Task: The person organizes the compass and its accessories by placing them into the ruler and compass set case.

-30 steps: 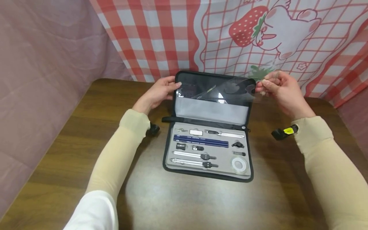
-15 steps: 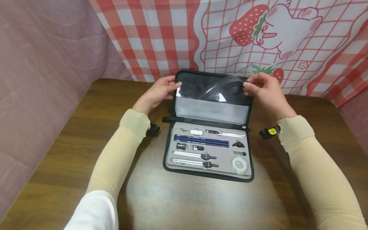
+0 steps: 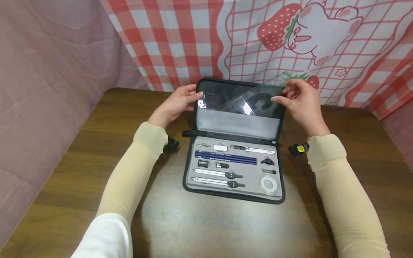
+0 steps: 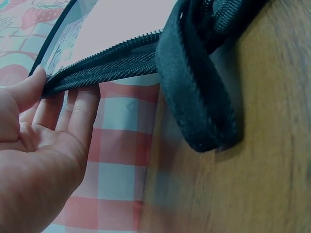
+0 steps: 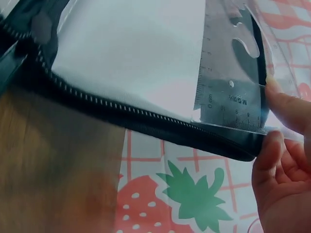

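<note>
A black zip case [image 3: 235,197] lies unfolded on the table, its lid raised at the back. The left hand [image 3: 178,104] grips the lid's left edge, thumb in front and fingers behind, as the left wrist view also shows. At the lid's upper right corner, the right hand [image 3: 300,102] pinches a clear set square [image 5: 218,92] between thumb and fingers. The set square overlaps the lid's dark upper part, with its scale and cut-out curves visible in the right wrist view. Below, the grey tray [image 3: 248,179] holds two compasses [image 3: 214,182], blue pencils [image 3: 226,157] and a white eraser [image 3: 220,148].
The tray also holds a round clear-and-white piece [image 3: 268,184], a sharpener [image 3: 203,163] and small black parts. A black strap loop [image 4: 199,87] sticks out at the case's left side. Behind the wooden table [image 3: 213,229] hangs a red-and-white checked cloth [image 3: 174,43].
The right hand has moved left to the lid's corner, bringing the clear set square farther over the lid. Its fingers have since shifted slightly apart. The left hand stays put.
</note>
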`<move>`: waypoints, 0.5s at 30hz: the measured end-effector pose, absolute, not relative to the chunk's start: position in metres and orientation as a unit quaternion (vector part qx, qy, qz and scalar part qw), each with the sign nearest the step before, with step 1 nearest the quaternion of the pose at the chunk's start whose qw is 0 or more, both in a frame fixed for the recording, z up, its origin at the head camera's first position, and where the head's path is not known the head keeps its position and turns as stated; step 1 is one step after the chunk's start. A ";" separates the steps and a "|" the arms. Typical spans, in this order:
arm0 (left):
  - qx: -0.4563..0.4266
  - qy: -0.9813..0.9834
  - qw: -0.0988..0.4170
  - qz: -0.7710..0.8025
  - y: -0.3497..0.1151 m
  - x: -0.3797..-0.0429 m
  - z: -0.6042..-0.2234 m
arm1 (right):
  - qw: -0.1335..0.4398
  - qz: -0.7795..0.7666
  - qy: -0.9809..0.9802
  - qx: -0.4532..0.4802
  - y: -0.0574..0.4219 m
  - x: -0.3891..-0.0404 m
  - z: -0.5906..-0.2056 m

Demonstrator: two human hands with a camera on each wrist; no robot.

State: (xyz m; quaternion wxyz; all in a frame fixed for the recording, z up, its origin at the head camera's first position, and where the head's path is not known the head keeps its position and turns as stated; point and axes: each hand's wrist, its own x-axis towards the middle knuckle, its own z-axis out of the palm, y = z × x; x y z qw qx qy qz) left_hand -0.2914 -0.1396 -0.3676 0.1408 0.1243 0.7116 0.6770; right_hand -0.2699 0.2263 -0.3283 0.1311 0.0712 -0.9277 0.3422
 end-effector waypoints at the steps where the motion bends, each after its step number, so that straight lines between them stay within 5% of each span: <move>1: 0.125 0.711 0.141 0.678 -0.139 -0.291 -0.368 | 0.138 0.343 -0.926 0.072 0.227 -0.269 -0.329; 7: 0.122 0.723 0.138 0.666 -0.141 -0.288 -0.369 | 0.181 0.332 -0.921 0.093 0.226 -0.270 -0.333; 15: 0.124 0.726 0.126 0.665 -0.141 -0.292 -0.366 | 0.152 0.327 -0.927 0.104 0.232 -0.270 -0.330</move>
